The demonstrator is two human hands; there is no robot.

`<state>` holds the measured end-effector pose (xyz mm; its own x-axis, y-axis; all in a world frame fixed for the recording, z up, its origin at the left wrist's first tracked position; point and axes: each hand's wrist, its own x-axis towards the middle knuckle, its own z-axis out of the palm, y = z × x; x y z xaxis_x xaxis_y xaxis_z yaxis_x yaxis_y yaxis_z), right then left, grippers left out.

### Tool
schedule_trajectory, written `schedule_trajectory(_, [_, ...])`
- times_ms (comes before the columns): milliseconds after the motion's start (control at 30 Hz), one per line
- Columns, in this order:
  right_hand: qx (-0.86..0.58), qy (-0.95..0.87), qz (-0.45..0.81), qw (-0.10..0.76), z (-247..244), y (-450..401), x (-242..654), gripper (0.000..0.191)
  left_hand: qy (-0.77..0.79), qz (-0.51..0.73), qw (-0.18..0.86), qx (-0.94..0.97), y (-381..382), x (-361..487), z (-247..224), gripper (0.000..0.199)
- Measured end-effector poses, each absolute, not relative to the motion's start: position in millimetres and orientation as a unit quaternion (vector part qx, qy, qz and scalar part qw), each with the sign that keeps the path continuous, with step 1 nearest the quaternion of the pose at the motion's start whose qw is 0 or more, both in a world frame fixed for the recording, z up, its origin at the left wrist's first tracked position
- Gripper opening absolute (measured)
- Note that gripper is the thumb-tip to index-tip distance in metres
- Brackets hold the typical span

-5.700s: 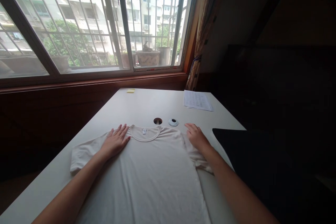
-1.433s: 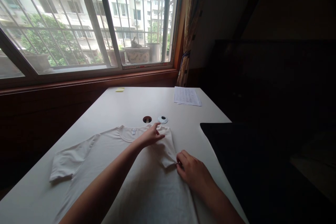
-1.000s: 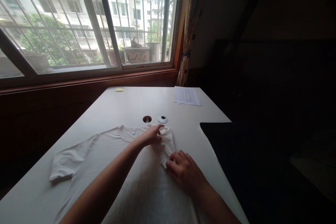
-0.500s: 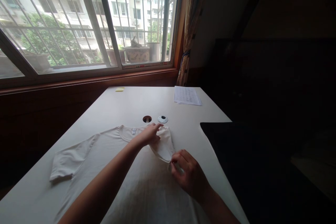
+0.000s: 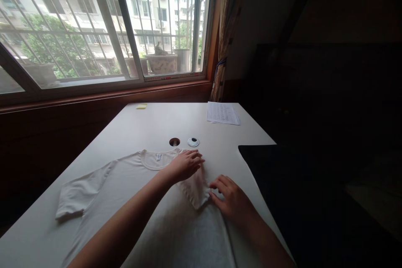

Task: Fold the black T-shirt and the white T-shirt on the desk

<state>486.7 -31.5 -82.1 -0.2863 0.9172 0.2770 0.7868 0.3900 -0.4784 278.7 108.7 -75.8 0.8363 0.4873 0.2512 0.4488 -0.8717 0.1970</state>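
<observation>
"What's the person wearing on those arms?"

"Both are bare as far as I can see: left forearm (image 5: 125, 222), right forearm (image 5: 266, 238), smooth and slim, narrowing to the wrists."

"And the left hand (image 5: 187, 165)?"

"Ungloved, slender fingers. Same for the right hand (image 5: 230, 197), with a rounded back."

"Nails?"

"Too small to make out from here."

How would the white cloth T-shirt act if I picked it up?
The white cloth T-shirt would probably flop and droop, since its fabric shows soft wrinkles. It looks thin, so it's likely light for its size. The folded-in white sleeve might swing loose, as it seems just laid over.
</observation>
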Motion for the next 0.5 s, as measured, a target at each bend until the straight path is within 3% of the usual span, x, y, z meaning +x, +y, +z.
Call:
schedule_trajectory(333, [-0.536,-0.78,0.254,0.2,-81.3,-30.4,499.2,0.008,0.274,0.088,0.029,0.957,119.5,261.9,-113.5,0.059])
schedule_trajectory(500, [-0.528,-0.78,0.265,0.204,-83.9,-31.7,501.8,0.011,0.328,0.161,0.091,0.927,128.3,268.8,-108.4,0.054])
